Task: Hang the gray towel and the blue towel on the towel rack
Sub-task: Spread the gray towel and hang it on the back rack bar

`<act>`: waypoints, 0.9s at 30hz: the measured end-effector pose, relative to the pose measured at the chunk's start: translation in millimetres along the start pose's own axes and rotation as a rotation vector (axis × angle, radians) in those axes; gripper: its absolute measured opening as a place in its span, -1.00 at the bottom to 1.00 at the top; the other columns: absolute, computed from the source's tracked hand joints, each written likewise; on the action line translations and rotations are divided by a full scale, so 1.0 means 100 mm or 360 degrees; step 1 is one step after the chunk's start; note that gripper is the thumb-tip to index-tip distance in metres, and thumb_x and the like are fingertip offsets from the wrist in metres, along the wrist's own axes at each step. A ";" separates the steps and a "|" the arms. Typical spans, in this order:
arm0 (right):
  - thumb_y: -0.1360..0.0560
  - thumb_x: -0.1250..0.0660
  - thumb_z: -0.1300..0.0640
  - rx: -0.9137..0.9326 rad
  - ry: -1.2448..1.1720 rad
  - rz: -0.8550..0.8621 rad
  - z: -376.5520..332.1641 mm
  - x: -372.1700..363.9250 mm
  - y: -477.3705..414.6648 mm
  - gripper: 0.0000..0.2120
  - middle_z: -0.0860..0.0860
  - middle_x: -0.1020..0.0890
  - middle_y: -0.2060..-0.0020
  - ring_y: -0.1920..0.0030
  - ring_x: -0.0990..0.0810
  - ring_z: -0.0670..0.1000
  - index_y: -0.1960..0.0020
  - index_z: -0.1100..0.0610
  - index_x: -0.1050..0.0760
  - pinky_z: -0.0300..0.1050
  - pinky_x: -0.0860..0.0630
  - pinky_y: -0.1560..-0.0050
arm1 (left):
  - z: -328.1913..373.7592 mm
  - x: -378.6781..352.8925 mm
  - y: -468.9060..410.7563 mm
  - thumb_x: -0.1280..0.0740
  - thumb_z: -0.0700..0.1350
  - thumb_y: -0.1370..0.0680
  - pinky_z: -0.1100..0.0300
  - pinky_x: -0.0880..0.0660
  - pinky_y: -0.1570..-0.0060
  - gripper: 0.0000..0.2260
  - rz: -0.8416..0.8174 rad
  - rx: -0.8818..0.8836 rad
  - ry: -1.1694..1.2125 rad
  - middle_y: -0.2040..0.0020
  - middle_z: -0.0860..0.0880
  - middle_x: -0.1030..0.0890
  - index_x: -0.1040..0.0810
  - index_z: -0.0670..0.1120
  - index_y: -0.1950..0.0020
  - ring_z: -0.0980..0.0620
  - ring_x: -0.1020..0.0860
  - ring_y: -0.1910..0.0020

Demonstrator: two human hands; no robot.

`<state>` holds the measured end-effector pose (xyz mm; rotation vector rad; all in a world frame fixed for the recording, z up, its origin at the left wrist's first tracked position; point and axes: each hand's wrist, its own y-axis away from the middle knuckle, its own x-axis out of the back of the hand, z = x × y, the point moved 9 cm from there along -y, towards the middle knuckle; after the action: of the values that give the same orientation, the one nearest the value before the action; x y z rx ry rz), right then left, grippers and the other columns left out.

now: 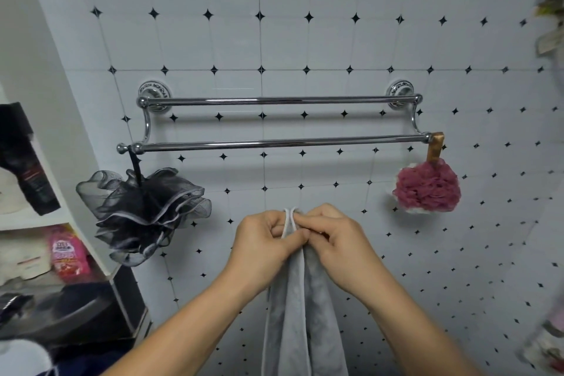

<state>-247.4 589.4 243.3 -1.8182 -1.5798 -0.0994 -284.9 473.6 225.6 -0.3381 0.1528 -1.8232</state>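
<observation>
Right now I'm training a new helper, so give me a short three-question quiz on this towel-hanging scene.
1. True or false: the gray towel already hangs over the towel rack.
2. How many hands pinch the towel's top edge? A none, B one, C two.
3. Fill in: the black bath pouf hangs from the rack's lower bar at its ___ end.
Key: 1 false; 2 C, the left hand and right hand; 3 left.
</observation>
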 end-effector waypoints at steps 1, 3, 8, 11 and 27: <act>-0.51 -0.36 0.31 0.0013 0.0009 0.0062 0.00 0.03 -0.02 -0.77 0.02 -0.56 0.12 0.12 -0.52 -0.19 -0.08 0.09 -0.68 -0.43 -0.38 0.06 | -0.02 0.01 0.00 -0.44 -0.11 -0.41 0.08 -0.39 0.44 -0.73 0.0027 0.0003 -0.0014 0.48 -0.17 -0.44 -0.47 -0.28 0.30 0.08 -0.38 0.42; -0.44 -0.47 0.22 0.0053 0.0079 0.0195 0.01 0.11 -0.06 -0.85 -0.06 -0.55 0.13 0.14 -0.52 -0.20 0.04 0.02 -0.70 -0.44 -0.36 0.09 | -0.03 0.02 -0.01 -0.40 -0.14 -0.46 0.22 -0.18 0.46 -0.66 0.0052 0.0010 -0.0040 0.48 0.02 -0.25 -0.31 -0.20 0.40 0.09 -0.21 0.46; -0.29 -0.59 0.07 -0.0112 -0.0212 -0.0136 0.32 0.08 -0.17 -0.64 -0.21 -0.65 0.10 0.12 -0.55 -0.25 -0.03 -0.09 -0.57 -0.46 -0.36 0.14 | 0.08 0.08 -0.11 -0.28 -0.26 -0.58 0.11 -0.33 0.14 -0.86 -0.0139 0.0004 0.0040 0.22 -0.18 -0.51 -0.57 -0.28 0.13 -0.01 -0.43 0.21; -0.31 -0.59 0.16 -0.0233 -0.0386 -0.0569 0.58 -0.24 -0.01 -0.73 -0.06 -0.67 0.20 0.17 -0.58 -0.11 0.05 0.00 -0.60 -0.05 -0.56 0.10 | 0.21 0.25 -0.19 -0.23 -0.27 -0.60 0.15 -0.38 0.18 -0.82 -0.0105 -0.0001 0.0113 0.28 -0.11 -0.55 -0.56 -0.18 0.16 0.03 -0.48 0.27; -0.32 -0.55 0.18 -0.0430 -0.0778 -0.0887 0.71 -0.71 0.14 -0.56 -0.03 -0.66 -0.09 -0.10 -0.63 0.01 -0.13 0.14 -0.47 -0.05 -0.52 -0.14 | 0.15 0.50 -0.39 -0.18 -0.25 -0.60 0.14 -0.40 0.18 -0.84 -0.0228 0.0072 0.0384 0.27 -0.08 -0.57 -0.53 -0.19 0.08 -0.01 -0.51 0.28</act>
<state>-279.8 569.9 149.2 -1.6150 -2.5000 -0.1354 -328.7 437.6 258.2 -0.0975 0.2599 -2.0030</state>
